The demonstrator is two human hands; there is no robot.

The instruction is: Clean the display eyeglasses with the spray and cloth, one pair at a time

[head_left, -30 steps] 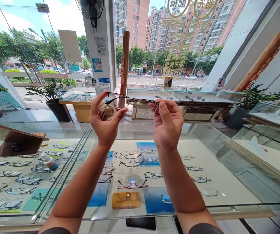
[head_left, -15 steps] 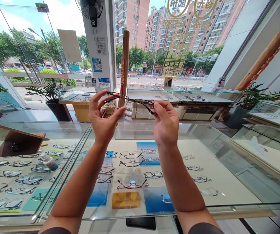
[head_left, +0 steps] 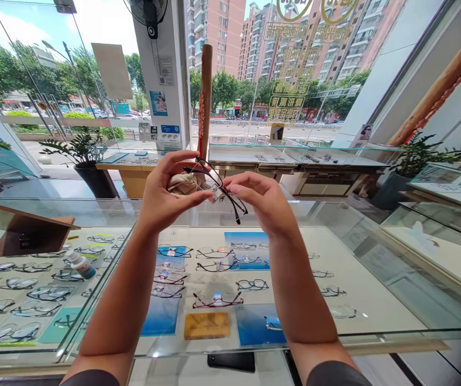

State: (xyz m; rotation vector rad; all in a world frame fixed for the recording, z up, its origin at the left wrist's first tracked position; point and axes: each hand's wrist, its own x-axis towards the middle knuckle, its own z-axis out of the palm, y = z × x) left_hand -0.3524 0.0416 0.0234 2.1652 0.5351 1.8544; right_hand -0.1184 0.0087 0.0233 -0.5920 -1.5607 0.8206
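Above the glass counter, a pair of black-framed eyeglasses [head_left: 223,188] is held up at a steep tilt between both hands. My left hand [head_left: 158,187] grips one end of the frame with its index finger and thumb, and a crumpled beige cloth [head_left: 186,184] is tucked in the same palm. The thumb and fingertips of my right hand [head_left: 266,199] pinch the eyeglasses near their middle. Both temples look folded in, their tips pointing down. A small pale tag or lens reflection shows by the frame; I cannot tell which.
Below lies a glass display case [head_left: 295,321] with rows of eyeglasses inside. On its left part are a white spray bottle [head_left: 81,265] and a brown wooden stand [head_left: 33,230]. A black phone [head_left: 231,362] lies at the near edge. More showcases and potted plants [head_left: 89,161] stand beyond.
The eyeglasses have turned from level and stretched across to steeply tilted. My right hand has moved left and slightly down, from the frame's far end toward its middle.
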